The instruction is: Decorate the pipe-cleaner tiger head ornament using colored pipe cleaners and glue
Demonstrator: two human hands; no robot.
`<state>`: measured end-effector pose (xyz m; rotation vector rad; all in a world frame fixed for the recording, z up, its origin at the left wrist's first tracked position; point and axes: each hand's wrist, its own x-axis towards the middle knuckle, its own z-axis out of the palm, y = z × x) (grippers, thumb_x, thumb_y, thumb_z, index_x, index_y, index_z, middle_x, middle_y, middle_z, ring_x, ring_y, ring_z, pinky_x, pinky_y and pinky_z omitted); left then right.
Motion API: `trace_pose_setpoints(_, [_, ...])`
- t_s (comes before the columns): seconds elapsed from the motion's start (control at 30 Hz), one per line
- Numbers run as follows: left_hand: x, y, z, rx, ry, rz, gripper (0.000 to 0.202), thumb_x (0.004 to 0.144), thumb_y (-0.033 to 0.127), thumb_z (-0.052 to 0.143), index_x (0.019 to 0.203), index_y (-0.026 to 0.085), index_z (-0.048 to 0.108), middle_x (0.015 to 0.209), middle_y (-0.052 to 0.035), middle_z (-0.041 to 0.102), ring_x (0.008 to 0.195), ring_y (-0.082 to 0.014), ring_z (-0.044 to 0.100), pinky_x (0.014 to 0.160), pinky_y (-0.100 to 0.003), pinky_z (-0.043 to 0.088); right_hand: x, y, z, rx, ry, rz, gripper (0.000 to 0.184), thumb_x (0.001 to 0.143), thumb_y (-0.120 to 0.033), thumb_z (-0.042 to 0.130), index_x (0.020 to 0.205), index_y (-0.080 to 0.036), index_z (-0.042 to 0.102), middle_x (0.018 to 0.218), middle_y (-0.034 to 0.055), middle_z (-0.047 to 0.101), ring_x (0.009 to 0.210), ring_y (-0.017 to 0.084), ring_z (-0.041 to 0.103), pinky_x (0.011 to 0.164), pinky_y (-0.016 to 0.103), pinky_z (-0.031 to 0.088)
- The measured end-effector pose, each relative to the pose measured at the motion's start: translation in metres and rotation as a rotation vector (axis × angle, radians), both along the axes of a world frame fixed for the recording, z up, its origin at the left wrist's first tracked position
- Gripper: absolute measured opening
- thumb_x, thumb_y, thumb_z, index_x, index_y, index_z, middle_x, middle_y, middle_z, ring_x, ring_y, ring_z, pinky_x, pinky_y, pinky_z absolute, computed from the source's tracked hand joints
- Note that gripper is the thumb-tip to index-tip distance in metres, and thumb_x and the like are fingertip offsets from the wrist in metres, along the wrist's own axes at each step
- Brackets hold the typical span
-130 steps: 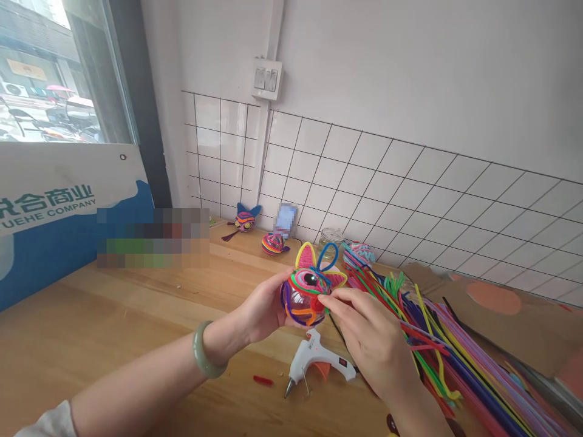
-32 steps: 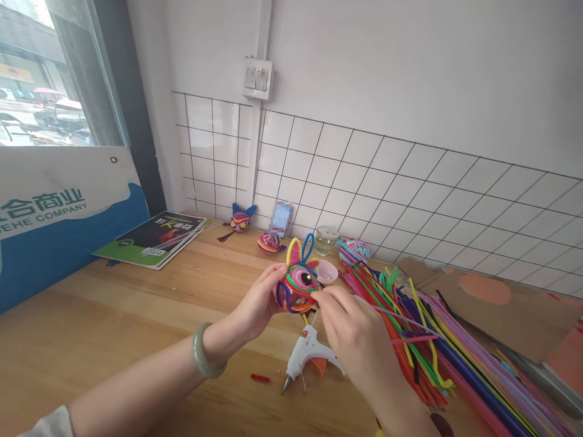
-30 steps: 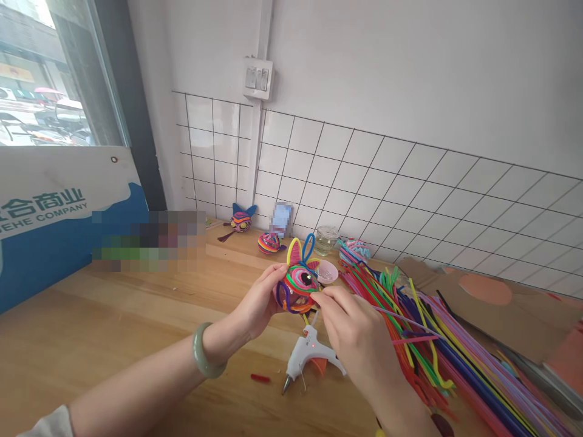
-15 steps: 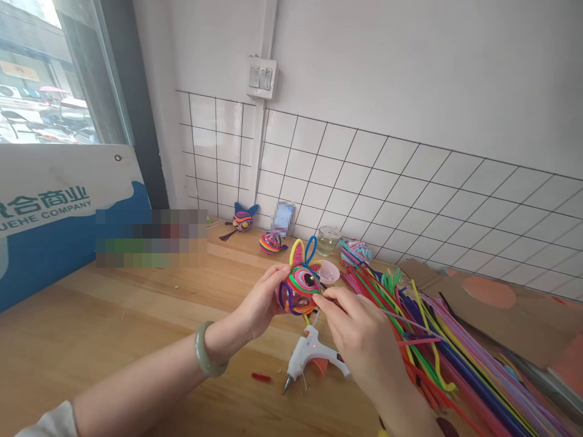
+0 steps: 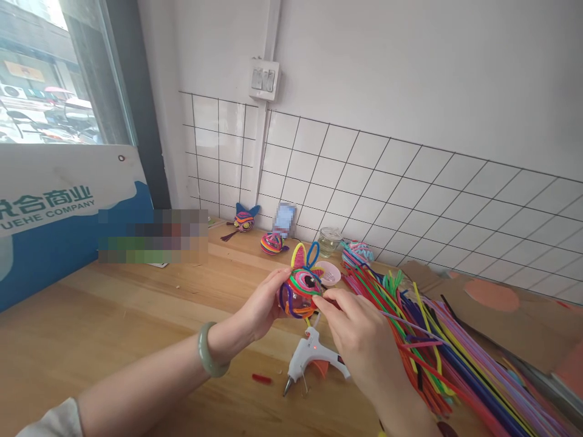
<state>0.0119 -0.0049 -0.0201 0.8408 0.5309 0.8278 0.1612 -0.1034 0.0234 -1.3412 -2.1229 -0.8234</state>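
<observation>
Above the table, my left hand [image 5: 266,300] grips a round pipe-cleaner ornament [image 5: 298,296] by its left side, the thumb on top. The ornament is a clear ball with coloured pipe cleaners on it, a pink eye with a black centre, a yellow-edged pink ear and a blue loop on top. My right hand [image 5: 353,325] is closed, thumb and finger pinched at the ornament's right side by a green strand. Whether a separate piece is between those fingertips is hidden. Below the ornament stands a white glue gun [image 5: 312,355], its red light lit and its nozzle pointing down-left.
Many coloured pipe cleaners [image 5: 460,358] lie on the right beside brown cardboard [image 5: 492,309]. Along the wall are two finished ornaments [image 5: 243,220], a phone [image 5: 285,220], a glass jar [image 5: 330,241], a pink dish [image 5: 328,274] and a striped bundle [image 5: 357,253]. A red scrap [image 5: 262,379] lies in front.
The view has shifted slightly. Both hands keep nearly the same hold on the ornament, with no clear change in its parts.
</observation>
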Motion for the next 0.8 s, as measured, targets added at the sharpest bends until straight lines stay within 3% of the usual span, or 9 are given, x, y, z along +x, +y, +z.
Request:
trace_pose_setpoints(0.3, [0.0017, 0.0010, -0.0068, -0.013, -0.003, -0.022, 0.039, 0.083, 0.052, 0.058, 0.104, 0.020, 0.065, 0.096, -0.0074, 0.072, 0.085, -0.0222, 0.068, 0.070, -0.033, 0.056, 0.0001, 0.0013, -0.0025, -0.026, -0.012, -0.019, 0.033, 0.087, 0.003, 0.043, 0.100, -0.013, 0.070, 0.087, 0.0094, 0.067, 0.074, 0.020, 0.063, 0.064, 0.031, 0.050])
trace_pose_setpoints(0.8, [0.0026, 0.0062, -0.0099, 0.004, 0.015, 0.006, 0.043, 0.085, 0.052, 0.056, 0.110, 0.018, 0.064, 0.098, -0.0098, 0.072, 0.081, -0.0208, 0.067, 0.065, -0.032, 0.056, 0.0027, 0.0059, -0.0093, -0.104, 0.016, -0.006, 0.030, 0.087, 0.002, 0.048, 0.105, -0.011, 0.068, 0.088, 0.0096, 0.067, 0.076, 0.021, 0.064, 0.067, 0.033, 0.052])
